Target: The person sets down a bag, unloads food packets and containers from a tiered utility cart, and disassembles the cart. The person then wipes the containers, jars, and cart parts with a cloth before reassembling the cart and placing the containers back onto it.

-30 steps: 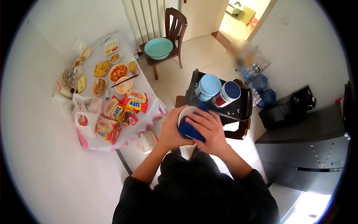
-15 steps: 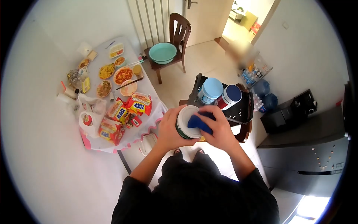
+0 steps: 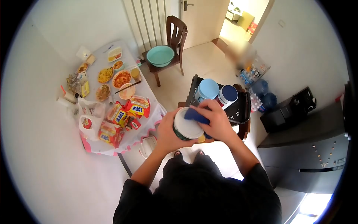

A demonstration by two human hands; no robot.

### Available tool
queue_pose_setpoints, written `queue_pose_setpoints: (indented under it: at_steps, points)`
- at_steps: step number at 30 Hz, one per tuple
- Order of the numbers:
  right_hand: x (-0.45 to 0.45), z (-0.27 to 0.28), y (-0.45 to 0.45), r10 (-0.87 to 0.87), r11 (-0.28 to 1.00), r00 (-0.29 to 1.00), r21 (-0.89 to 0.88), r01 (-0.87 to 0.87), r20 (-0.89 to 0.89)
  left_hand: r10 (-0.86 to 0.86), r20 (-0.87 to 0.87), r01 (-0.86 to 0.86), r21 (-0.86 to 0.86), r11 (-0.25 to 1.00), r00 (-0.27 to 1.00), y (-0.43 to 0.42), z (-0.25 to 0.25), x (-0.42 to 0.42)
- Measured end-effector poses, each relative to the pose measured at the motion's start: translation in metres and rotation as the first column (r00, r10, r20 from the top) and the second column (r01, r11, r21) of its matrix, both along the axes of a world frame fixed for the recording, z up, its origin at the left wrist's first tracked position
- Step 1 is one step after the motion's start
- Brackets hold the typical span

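My left hand (image 3: 166, 131) is wrapped around the side of a round tub with a white lid (image 3: 187, 129) and a dark green lower side. It holds the tub in front of my body, tilted so the top faces me. In my right hand (image 3: 217, 121), a dark blue cloth (image 3: 198, 116) is pinched and pressed against the upper part of the lid. Just beyond my hands, a canister with a light blue lid (image 3: 208, 89) and another with a dark blue lid (image 3: 229, 94) stand on a black tray (image 3: 241, 112).
To the left, a table (image 3: 143, 76) bears several food dishes, red-and-yellow snack packets (image 3: 138, 106) and a white plastic bag (image 3: 90, 125). A teal basin (image 3: 160, 56) sits on a wooden chair (image 3: 177, 37). Large water bottles (image 3: 268, 101) and a dark fridge (image 3: 302, 160) are at right.
The blue cloth and my right hand have shifted slightly up and left across the lid. My left hand keeps its hold on the tub. The view has shifted slightly.
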State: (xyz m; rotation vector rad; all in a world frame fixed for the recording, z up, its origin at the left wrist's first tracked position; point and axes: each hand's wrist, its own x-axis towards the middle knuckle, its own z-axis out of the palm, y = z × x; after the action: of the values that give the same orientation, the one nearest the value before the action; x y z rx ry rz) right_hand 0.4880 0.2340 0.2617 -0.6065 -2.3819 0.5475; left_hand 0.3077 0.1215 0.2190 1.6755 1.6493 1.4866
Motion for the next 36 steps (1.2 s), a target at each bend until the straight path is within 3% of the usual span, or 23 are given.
queue_pose_setpoints:
  at_steps: [4, 5, 10, 14, 16, 17, 19, 21, 24, 25, 26, 27, 29, 30, 35, 36]
  points:
    - [0.009, -0.003, -0.029, 0.077, 0.997, 0.997, -0.027, -0.077, -0.023, 0.033, -0.003, -0.033, -0.09, 0.995, 0.999, 0.003, -0.001, -0.01]
    - [0.004, 0.001, -0.039, 0.079, 0.996, 0.996, 0.04, -0.077, -0.051, 0.043, 0.002, -0.043, -0.114, 0.993, 0.999, 0.004, -0.002, -0.01]
    - [-0.014, 0.031, -0.032, 0.097, 0.993, 0.995, 0.075, -0.095, -0.022, 0.035, -0.106, -0.029, 0.057, 0.998, 0.994, 0.009, 0.001, 0.011]
    - [-0.009, 0.014, 0.007, 0.024, 0.999, 0.999, -0.028, -0.024, -0.028, 0.024, -0.143, -0.027, -0.021, 0.999, 0.989, 0.002, 0.008, 0.01]
    - [-0.008, -0.003, 0.014, 0.037, 0.989, 0.995, -0.139, -0.049, -0.089, -0.034, -0.073, 0.029, -0.063, 0.998, 0.997, 0.001, 0.007, 0.002]
    - [-0.008, -0.008, 0.013, -0.001, 0.95, 0.985, -0.308, -0.054, -0.174, -0.065, -0.037, 0.062, -0.083, 0.995, 0.997, 0.002, 0.007, -0.002]
    - [-0.007, -0.022, 0.007, -0.116, 0.781, 0.944, -0.615, -0.104, -0.307, -0.131, 0.201, 0.156, -0.112, 0.981, 0.971, 0.007, -0.004, -0.011]
    - [-0.012, -0.031, 0.004, -0.287, 0.526, 0.816, -0.794, -0.303, -0.501, -0.151, 0.449, 0.209, -0.081, 0.975, 0.881, 0.008, -0.013, -0.015]
    - [-0.024, -0.04, 0.002, -0.182, 0.727, 0.798, -0.625, -0.284, -0.574, -0.195, 0.768, 0.18, 0.105, 0.978, 0.61, 0.015, -0.01, -0.012]
    - [-0.03, -0.041, -0.002, -0.103, 0.784, 0.802, -0.544, -0.298, -0.588, -0.188, 0.815, 0.154, 0.123, 0.98, 0.548, 0.018, -0.003, -0.012]
    - [-0.036, -0.038, -0.009, -0.152, 0.745, 0.766, -0.581, -0.326, -0.625, -0.183, 0.857, 0.125, 0.139, 0.982, 0.482, 0.02, 0.006, -0.011]
    - [-0.032, -0.033, -0.012, -0.116, 0.769, 0.811, -0.568, -0.292, -0.574, -0.179, 0.893, 0.094, 0.154, 0.984, 0.413, 0.023, 0.013, -0.012]
    - [-0.024, -0.026, -0.017, -0.039, 0.817, 0.885, -0.525, -0.238, -0.463, -0.24, 0.908, 0.147, 0.201, 0.969, 0.343, 0.026, 0.02, -0.02]
    - [-0.024, -0.038, -0.018, -0.002, 0.86, 0.873, -0.446, -0.247, -0.488, -0.282, 0.906, 0.183, 0.234, 0.955, 0.316, 0.026, 0.022, -0.026]
    - [-0.019, -0.05, -0.04, -0.213, 0.615, 0.837, -0.735, -0.285, -0.503, -0.459, 0.835, 0.198, 0.416, 0.887, 0.304, 0.036, 0.011, -0.035]
    - [-0.019, -0.048, -0.044, -0.239, 0.588, 0.838, -0.759, -0.278, -0.491, -0.4, 0.853, 0.115, 0.385, 0.916, 0.335, 0.04, 0.006, -0.033]
